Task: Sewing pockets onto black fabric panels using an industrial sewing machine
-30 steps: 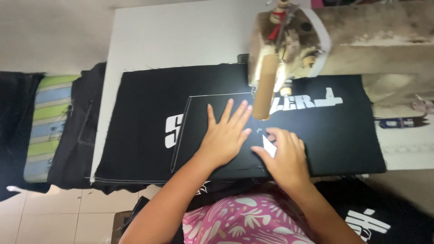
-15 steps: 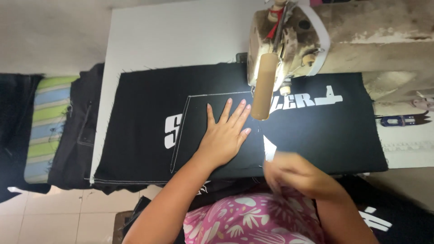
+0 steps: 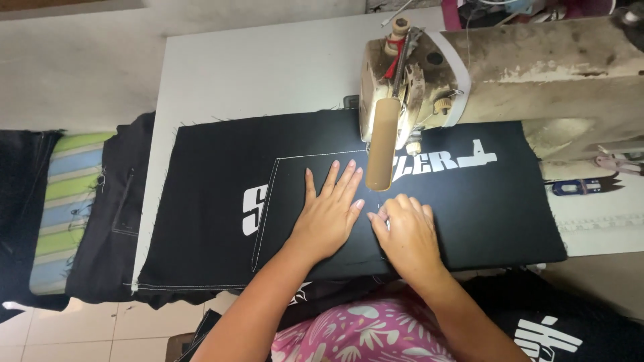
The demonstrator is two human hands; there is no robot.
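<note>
A: Reading left to right, what lies at the far left?

B: A dark garment pile hangs off the table's left side, over a green-and-blue striped cushion. Then comes the white table, with the black fabric panel spread flat on it. A smaller black patch, outlined in pale stitching, lies on top and partly covers the panel's white lettering.

A: And the hands?

B: The left hand lies palm-down on the patch, fingers spread and pointing toward the machine. The right hand is just beside it, fingers curled and pressed together, fingertips bearing on the patch's right edge; whether it pinches anything, I cannot tell.

A: Where does the fabric lie relative to them?

B: Directly beneath both palms, running onward under the sewing machine head, whose presser foot stands near, just beyond the fingertips.

A: What could go wrong?

B: As a judgement: the patch could slip or skew on the panel if the pressure is uneven, giving a crooked seam. Fingertips this close to the needle area risk being caught. At far right, the small snips lie well apart from both hands.
</note>
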